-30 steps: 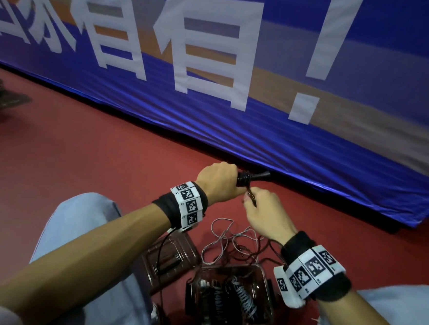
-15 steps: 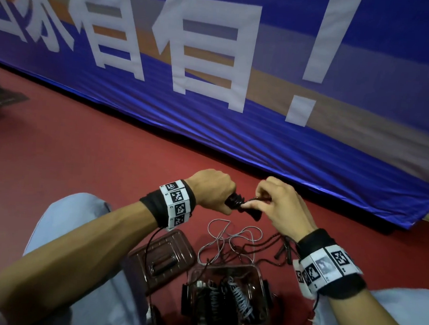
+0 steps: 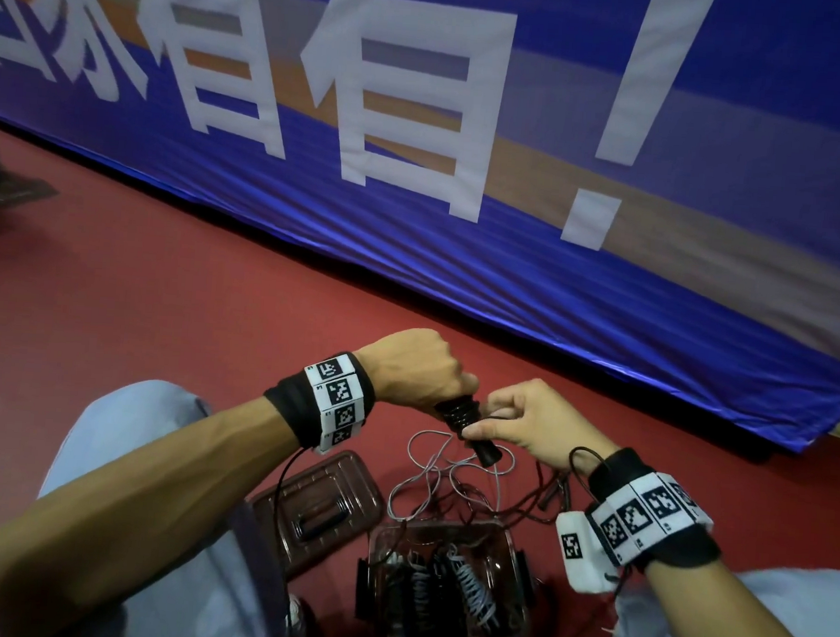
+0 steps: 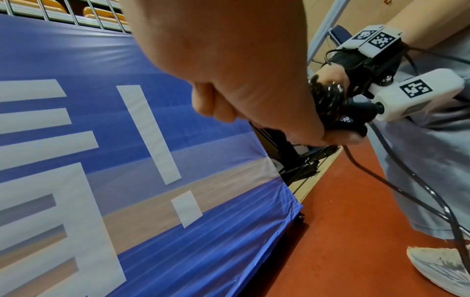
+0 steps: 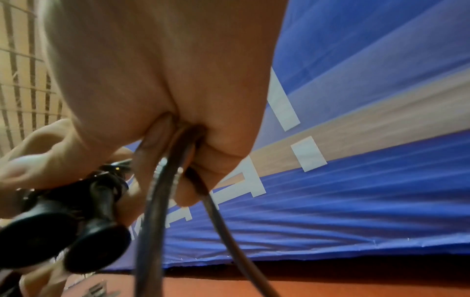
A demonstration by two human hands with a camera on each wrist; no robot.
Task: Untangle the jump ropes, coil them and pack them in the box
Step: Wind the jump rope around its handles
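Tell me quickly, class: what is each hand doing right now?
Left hand: grip closed round the black jump rope handles, cord wound on them.
Right hand: pinching the black cord at the handles.

The black jump-rope handles (image 3: 467, 428) sit paired side by side in my grip, cord wound in tight turns round their upper part, flared butt ends pointing down toward the floor. The dark cord (image 5: 152, 211) runs from my right fist and hangs below. A grey rope (image 3: 439, 474) lies in loose, tangled loops on the red floor, just beyond the box. The clear plastic box (image 3: 511, 548) stands open between my knees, holding coiled ropes, one grey-wound. Its lid (image 3: 318, 500) lies flat beside it, to the left.
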